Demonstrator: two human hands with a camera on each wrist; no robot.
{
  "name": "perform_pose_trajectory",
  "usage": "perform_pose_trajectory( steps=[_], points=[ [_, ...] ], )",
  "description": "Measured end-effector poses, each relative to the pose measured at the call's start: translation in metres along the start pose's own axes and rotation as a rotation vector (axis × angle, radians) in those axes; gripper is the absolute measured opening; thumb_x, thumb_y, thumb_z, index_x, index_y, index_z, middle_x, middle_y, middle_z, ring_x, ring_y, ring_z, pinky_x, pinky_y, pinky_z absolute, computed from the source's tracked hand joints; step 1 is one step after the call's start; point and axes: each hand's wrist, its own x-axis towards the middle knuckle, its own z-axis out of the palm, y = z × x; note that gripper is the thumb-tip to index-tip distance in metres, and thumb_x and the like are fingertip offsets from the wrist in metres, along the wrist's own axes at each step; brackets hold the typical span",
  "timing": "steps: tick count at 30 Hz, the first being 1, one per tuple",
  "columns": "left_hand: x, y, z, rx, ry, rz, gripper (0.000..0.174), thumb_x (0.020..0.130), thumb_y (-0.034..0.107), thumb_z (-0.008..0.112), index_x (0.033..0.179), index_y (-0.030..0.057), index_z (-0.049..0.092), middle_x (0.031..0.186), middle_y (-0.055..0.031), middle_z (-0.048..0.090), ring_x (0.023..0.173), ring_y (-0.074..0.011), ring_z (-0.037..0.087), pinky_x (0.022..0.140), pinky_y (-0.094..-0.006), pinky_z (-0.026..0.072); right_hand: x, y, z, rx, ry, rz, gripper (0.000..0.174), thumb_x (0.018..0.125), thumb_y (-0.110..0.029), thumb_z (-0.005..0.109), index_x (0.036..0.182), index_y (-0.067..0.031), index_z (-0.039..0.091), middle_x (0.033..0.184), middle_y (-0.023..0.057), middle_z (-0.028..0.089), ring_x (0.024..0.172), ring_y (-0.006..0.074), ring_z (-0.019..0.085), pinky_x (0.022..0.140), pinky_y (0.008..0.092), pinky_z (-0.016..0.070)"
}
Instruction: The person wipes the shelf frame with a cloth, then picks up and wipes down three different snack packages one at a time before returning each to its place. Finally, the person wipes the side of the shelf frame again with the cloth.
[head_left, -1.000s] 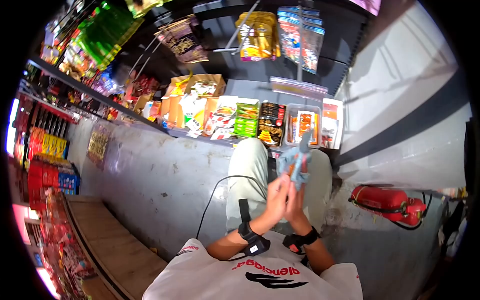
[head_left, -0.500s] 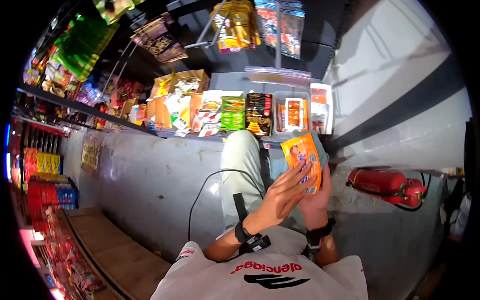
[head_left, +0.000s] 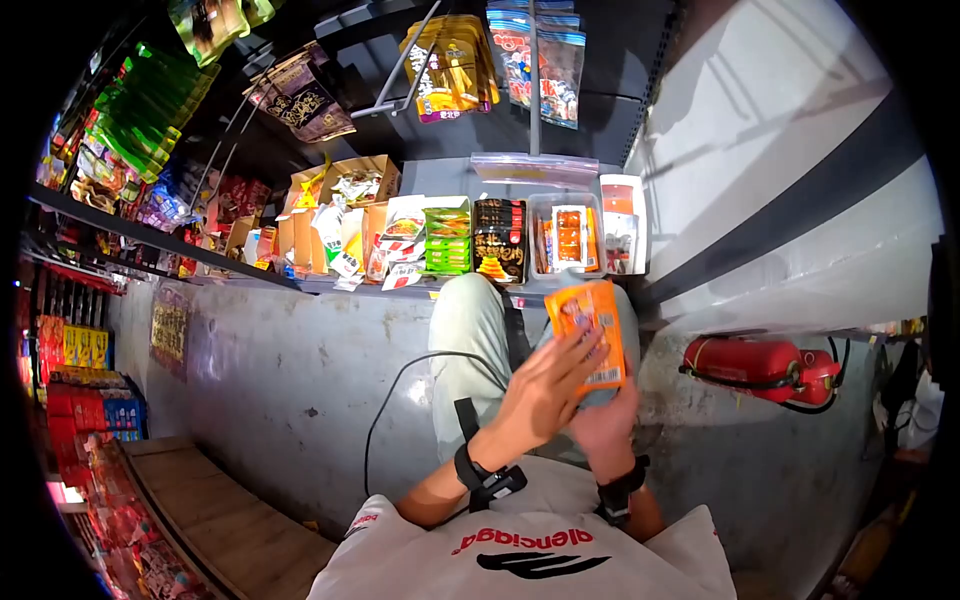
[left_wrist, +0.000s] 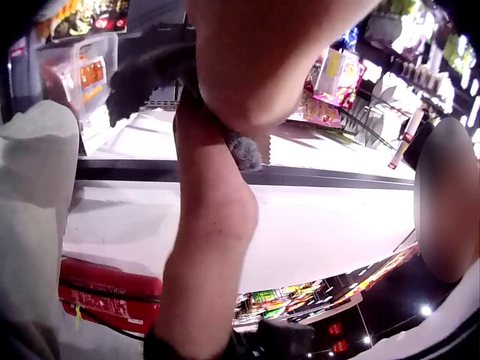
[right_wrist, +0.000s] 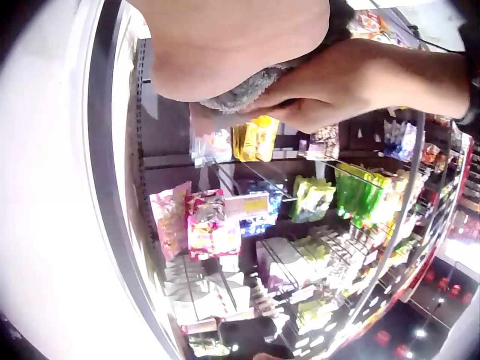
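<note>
On the low shelf ahead of you, a clear plastic tub (head_left: 570,235) holds red-orange packets, beside cardboard boxes (head_left: 350,185) of snacks. Your right hand (head_left: 600,430) grips the orange snack packet (head_left: 600,320) from below, above your knees. Your left hand (head_left: 540,385) lies flat-fingered across its front. A red fire extinguisher (head_left: 755,365) lies on the grey concrete floor (head_left: 300,380) by the white wall.

A red fire extinguisher (head_left: 750,362) lies by the wall (head_left: 790,140), beside shelved snack boxes (head_left: 497,238).
</note>
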Motion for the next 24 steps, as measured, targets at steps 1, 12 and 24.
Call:
perform_pose_trajectory(
  steps=[1, 12, 24],
  points=[
    [0.002, -0.001, 0.000, -0.008, -0.004, 0.000, 0.053, 0.076, 0.000, 0.066, 0.128, 0.0008, 0.060, 0.144, -0.0191, 0.048, 0.138, -0.0361, 0.040, 0.109, -0.0479, 0.0374, -0.003, -0.001, 0.007, -0.001, 0.006, -0.006, 0.055, 0.103, -0.045, 0.033, 0.140, -0.0060, 0.045, 0.139, 0.0099, 0.052, 0.126, 0.0243, 0.051, 0.109, 0.0411, 0.0365],
    [-0.005, 0.009, 0.005, 0.219, -0.125, 0.049, 0.066, 0.074, 0.010, 0.071, 0.137, 0.0152, 0.052, 0.154, -0.0161, 0.035, 0.143, -0.0303, 0.033, 0.112, -0.0538, 0.0288, -0.019, -0.009, 0.008, -0.063, 0.030, -0.078, 0.057, 0.103, -0.046, 0.031, 0.142, -0.0060, 0.043, 0.142, 0.0120, 0.050, 0.129, 0.0282, 0.049, 0.111, 0.0423, 0.0352],
    [0.002, 0.012, 0.033, -0.042, -0.126, 0.028, 0.073, 0.079, 0.007, 0.065, 0.147, 0.0087, 0.039, 0.155, -0.0218, 0.027, 0.142, -0.0388, 0.031, 0.112, -0.0531, 0.0305, -0.026, -0.028, 0.008, -0.249, 0.138, -0.193, 0.057, 0.103, -0.047, 0.033, 0.146, -0.0113, 0.039, 0.148, 0.0066, 0.043, 0.137, 0.0249, 0.040, 0.114, 0.0438, 0.0284]
  ],
)
